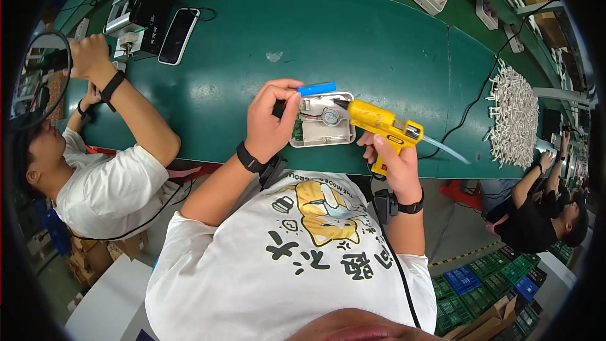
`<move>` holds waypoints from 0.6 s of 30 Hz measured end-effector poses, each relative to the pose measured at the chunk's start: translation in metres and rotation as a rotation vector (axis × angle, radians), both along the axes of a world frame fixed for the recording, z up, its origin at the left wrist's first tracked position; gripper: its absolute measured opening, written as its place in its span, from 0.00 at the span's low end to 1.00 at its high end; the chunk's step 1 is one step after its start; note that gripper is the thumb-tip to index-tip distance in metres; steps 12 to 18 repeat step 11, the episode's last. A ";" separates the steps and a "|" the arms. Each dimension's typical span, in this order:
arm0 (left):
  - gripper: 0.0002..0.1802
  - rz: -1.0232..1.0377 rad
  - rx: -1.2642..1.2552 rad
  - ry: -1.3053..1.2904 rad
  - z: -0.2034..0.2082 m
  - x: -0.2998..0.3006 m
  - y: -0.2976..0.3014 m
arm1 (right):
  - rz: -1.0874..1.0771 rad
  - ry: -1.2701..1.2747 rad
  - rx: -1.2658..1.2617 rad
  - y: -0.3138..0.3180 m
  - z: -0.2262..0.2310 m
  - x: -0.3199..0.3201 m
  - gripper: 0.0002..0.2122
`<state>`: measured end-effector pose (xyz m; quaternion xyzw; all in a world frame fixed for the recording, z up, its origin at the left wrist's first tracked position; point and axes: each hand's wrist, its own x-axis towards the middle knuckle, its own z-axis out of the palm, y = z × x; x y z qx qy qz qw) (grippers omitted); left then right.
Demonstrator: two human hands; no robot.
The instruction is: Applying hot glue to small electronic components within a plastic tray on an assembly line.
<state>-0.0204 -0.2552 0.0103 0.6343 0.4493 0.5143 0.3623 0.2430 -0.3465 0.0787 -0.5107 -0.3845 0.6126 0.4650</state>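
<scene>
My left hand (270,119) grips the left edge of a small open white plastic casing (325,134) that lies on the green table (379,44). Inside the casing I see wires and a round metal part (329,116). A blue cylinder (316,88) rests along the casing's far edge, by my fingertips. My right hand (390,159) holds a yellow hot glue gun (382,124) by its handle. Its nozzle points left into the casing. A clear glue stick (445,149) pokes out of the gun's back.
A heap of white glue sticks (514,113) lies at the table's right end. A dark phone (178,35) and a black-and-white device (139,9) lie at the far left, near a person in white. Another person in black sits at the right. Green crates (492,281) stand on the floor.
</scene>
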 end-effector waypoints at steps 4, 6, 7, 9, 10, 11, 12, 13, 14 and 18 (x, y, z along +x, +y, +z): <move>0.04 -0.003 -0.024 0.077 0.001 0.002 0.002 | 0.157 -0.380 -0.047 0.018 0.018 -0.015 0.11; 0.04 -0.016 -0.014 0.100 0.001 -0.001 0.002 | 0.237 -0.551 0.046 0.027 0.020 -0.023 0.11; 0.04 -0.034 -0.003 0.123 0.001 -0.002 0.003 | 0.243 -0.551 0.047 0.029 0.018 -0.025 0.11; 0.03 -0.044 0.007 0.147 0.001 -0.004 0.002 | 0.275 -0.622 0.076 0.033 0.013 -0.028 0.12; 0.03 -0.054 0.019 0.144 0.001 -0.004 0.002 | 0.291 -0.658 0.092 0.035 0.012 -0.030 0.13; 0.03 -0.064 0.030 0.141 0.000 -0.003 0.001 | 0.314 -0.662 -0.011 0.037 0.018 -0.032 0.12; 0.03 -0.064 0.030 0.141 0.000 -0.003 0.001 | 0.314 -0.662 -0.011 0.037 0.018 -0.032 0.12; 0.03 -0.064 0.030 0.141 0.000 -0.003 0.001 | 0.314 -0.662 -0.011 0.037 0.018 -0.032 0.12; 0.03 -0.064 0.030 0.141 0.000 -0.003 0.001 | 0.314 -0.662 -0.011 0.037 0.018 -0.032 0.12; 0.03 -0.064 0.030 0.141 0.000 -0.003 0.001 | 0.314 -0.662 -0.011 0.037 0.018 -0.032 0.12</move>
